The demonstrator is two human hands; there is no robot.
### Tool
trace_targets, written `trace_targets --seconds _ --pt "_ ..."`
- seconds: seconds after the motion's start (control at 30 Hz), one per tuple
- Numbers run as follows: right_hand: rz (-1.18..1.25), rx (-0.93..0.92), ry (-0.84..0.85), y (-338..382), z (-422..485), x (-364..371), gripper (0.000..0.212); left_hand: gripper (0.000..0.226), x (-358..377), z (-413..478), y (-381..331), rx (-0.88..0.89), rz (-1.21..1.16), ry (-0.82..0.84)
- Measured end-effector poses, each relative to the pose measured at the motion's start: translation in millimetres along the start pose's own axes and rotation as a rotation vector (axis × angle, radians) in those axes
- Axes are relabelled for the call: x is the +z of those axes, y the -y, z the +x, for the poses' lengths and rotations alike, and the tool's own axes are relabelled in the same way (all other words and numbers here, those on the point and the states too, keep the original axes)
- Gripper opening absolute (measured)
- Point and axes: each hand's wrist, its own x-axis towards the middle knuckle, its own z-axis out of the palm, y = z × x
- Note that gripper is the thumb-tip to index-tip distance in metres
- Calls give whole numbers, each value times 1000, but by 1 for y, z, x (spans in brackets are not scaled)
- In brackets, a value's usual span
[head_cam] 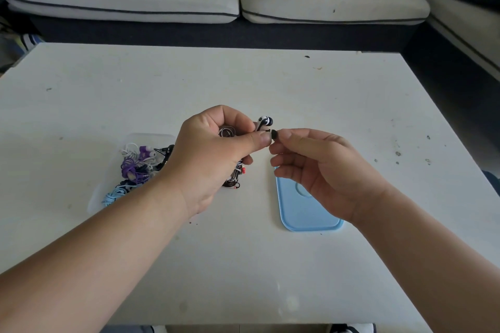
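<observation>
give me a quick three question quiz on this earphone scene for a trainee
1. Multiple choice: what does the right hand pinch? A) a small black ear tip B) a coin C) a pen
2. True or false: the blue lid sits closed on the clear container.
3. Fill in: the left hand grips a coiled earphone whose ____ sticks up past the thumb.

Key: 1 A. 2 False: the lid lies flat on the table, apart from the container. 3 earbud.
</observation>
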Motion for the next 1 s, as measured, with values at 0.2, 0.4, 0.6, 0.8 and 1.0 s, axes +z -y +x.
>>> trace_targets --seconds 0.2,0.4,0.6,0.8,1.0 --pt "-93 41 -14 -2 1 -3 16 22 0 -1 2 26 96 21" --pt "-178 -42 -54 -9 4 9 16 20 -9 -2 3 38 144 -4" --pt "-342 -102 -35 -17 11 42 16 19 -44 -8 2 -14 100 -81" --pt "-468 -55 -80 -38 29 90 13 16 -111 -1 10 -59 156 -224" --pt "-533 -50 -103 -60 45 129 14 17 -155 12 33 -161 364 -272"
